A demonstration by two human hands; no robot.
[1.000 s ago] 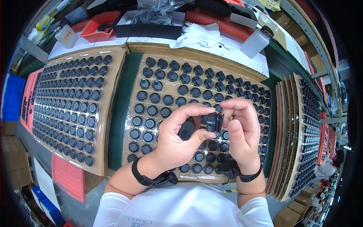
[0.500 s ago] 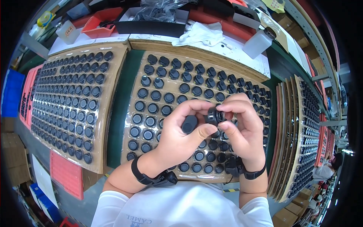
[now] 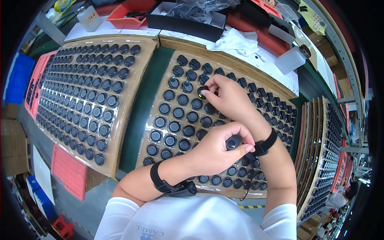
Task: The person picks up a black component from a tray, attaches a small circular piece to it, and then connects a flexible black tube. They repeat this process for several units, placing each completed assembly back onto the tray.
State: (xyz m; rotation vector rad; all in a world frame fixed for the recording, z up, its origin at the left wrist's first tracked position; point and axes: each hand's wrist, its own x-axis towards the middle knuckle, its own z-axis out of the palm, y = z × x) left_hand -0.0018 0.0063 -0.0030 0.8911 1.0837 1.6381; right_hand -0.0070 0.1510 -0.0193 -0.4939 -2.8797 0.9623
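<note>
I am pinching a black knob [image 3: 201,93] between the fingers of my right hand [image 3: 210,89], at the third row of the middle tray [image 3: 158,102], just above the centre of the frame. Whether it is resting fully in its place I cannot tell, since the fingers are covering part of it. My left hand [image 3: 218,146] is lying lower, under the right forearm, and is gripping a dark rounded piece [image 3: 233,142] between thumb and curled fingers.

Two pieces with small pale tops [image 3: 187,86] are standing just left of the knob in the same row. The upper rows are showing narrower tops and the lower ones flat round faces, so I am judging the tray as only partly worked, with the flat-faced rows perhaps remaining. My arms are hiding several places.

Farther out, another filled tray [image 3: 132,88] is lying at the left, and stacked trays [image 3: 316,132] are standing at the right. Along the top of the frame, a white surface [image 3: 264,68] is carrying a black box [image 3: 186,24], a white cloth [image 3: 236,42] and a bottle [image 3: 294,59].
</note>
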